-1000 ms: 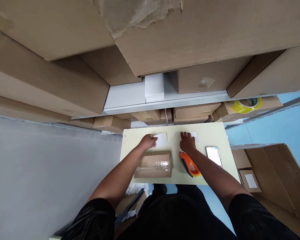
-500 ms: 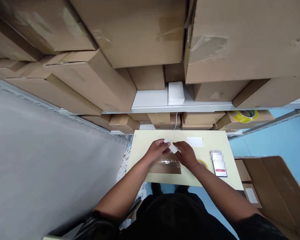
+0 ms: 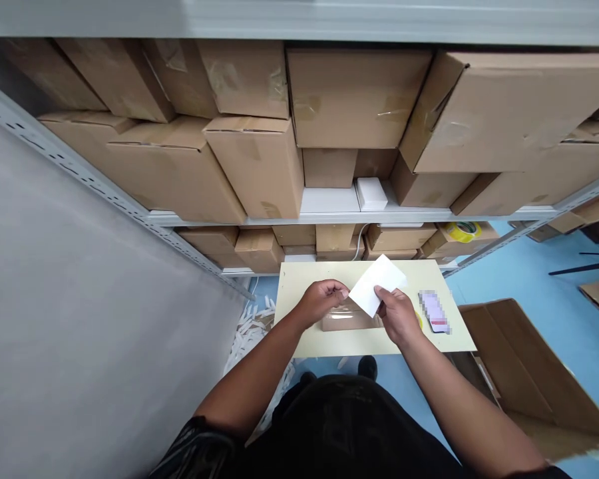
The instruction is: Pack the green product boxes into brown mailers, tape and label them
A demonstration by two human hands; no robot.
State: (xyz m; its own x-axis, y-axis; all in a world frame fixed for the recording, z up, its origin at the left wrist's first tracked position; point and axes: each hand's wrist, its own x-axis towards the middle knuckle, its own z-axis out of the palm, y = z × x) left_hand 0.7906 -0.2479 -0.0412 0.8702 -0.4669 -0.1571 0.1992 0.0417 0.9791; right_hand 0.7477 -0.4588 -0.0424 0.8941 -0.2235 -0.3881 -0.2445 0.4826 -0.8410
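A white paper sheet (image 3: 375, 285), looking like a blank label, is tilted over the table. My right hand (image 3: 398, 315) grips it with the thumb on top, at its right edge. At the sheet's left corner, my left hand (image 3: 324, 303) has thumb and fingertips pinched together on the paper. Below both hands lies a small cardboard box (image 3: 347, 322) with shiny clear tape across it, partly hidden by the hands and sheet. A yellow tape roll (image 3: 418, 319) peeks out behind my right wrist.
On the pale yellow table (image 3: 309, 344), a phone (image 3: 433, 311) lies at the right. Shelves ahead hold many cardboard boxes (image 3: 359, 100), a white box (image 3: 371, 193) and another tape roll (image 3: 463, 231). A large open carton (image 3: 524, 372) stands right; white strips (image 3: 249, 339) litter the floor left.
The white paper, earlier small and narrow between both hands, now shows its broad face and sits further right in my right hand. My head view has shifted, showing more shelf.
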